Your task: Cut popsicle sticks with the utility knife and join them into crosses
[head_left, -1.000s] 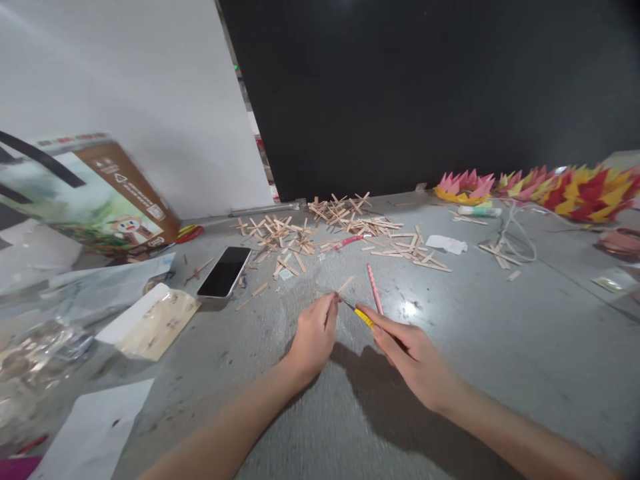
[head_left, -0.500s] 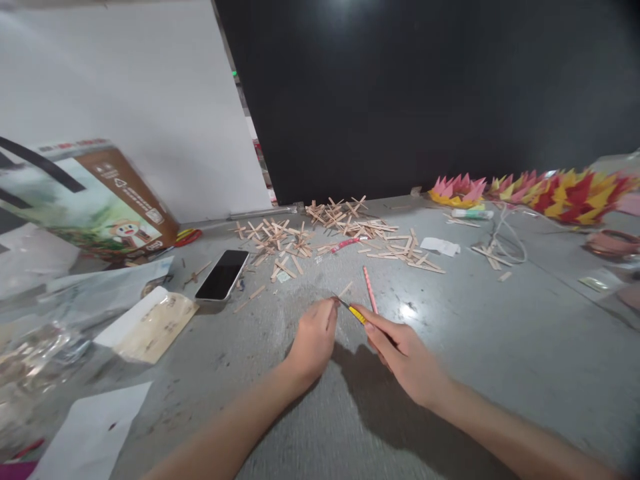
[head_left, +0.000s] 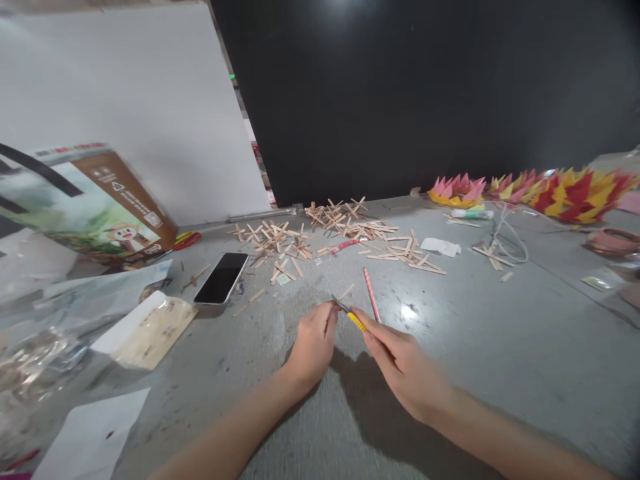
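Observation:
My right hand [head_left: 400, 357] is closed round a yellow-handled knife [head_left: 357, 320], its blade pointing up and left. The blade's tip reaches the fingertips of my left hand [head_left: 313, 339], which are pinched together over a small wooden stick [head_left: 346, 291]. Only the stick's far end shows past the fingers. Just beyond my right fingers a pink striped pencil [head_left: 371, 293] lies on the grey table [head_left: 465, 373]. Several crossed wooden sticks [head_left: 280, 239] are heaped further back.
On the left are a phone [head_left: 221, 279], a plastic packet [head_left: 156, 331], clear bags [head_left: 37, 363], white paper [head_left: 90, 437] and a printed bag [head_left: 115, 200]. Paper crowns [head_left: 575, 197], a glue tube [head_left: 471, 214] and a white cord [head_left: 510, 243] lie at the back right.
The knife has shifted slightly left and its blade now lies closer over my left fingertips. My right hand has moved slightly down. My left hand stays almost in place.

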`<move>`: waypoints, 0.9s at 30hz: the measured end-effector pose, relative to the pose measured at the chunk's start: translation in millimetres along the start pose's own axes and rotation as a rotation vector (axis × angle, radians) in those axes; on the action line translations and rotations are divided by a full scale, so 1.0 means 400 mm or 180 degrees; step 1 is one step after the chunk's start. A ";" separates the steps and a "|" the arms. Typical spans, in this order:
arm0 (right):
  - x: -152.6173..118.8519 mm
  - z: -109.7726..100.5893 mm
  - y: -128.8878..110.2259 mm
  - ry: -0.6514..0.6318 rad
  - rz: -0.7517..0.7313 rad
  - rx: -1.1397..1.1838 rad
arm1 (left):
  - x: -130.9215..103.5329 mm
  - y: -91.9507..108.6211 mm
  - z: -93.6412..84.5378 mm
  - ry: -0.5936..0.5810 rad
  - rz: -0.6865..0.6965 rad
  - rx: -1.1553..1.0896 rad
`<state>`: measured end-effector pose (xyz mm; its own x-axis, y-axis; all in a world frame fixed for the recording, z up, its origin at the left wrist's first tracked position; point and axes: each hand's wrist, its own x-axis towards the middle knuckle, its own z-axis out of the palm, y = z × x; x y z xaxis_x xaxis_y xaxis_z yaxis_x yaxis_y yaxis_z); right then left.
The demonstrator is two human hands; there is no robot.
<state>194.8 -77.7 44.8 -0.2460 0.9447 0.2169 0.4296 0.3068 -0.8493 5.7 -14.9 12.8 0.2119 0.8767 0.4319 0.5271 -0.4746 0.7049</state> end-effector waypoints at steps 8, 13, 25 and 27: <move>-0.009 0.000 0.015 -0.0105 -0.0106 -0.0874 | -0.003 -0.009 0.003 0.0047 0.0000 0.0116; -0.014 0.004 0.030 -0.0024 -0.0407 -0.1565 | -0.003 -0.008 0.003 0.0060 0.0003 0.0109; -0.019 -0.002 0.012 0.0015 -0.0301 -0.0445 | 0.006 0.005 -0.005 0.0163 -0.0041 0.0065; -0.020 -0.001 0.014 -0.0001 -0.0274 -0.0409 | 0.005 0.004 -0.006 0.0184 -0.0017 0.0036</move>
<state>199.6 -83.3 38.4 -0.2869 0.9143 0.2860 0.5146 0.3989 -0.7590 5.0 -13.9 16.1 0.1615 0.8730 0.4601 0.5374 -0.4689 0.7010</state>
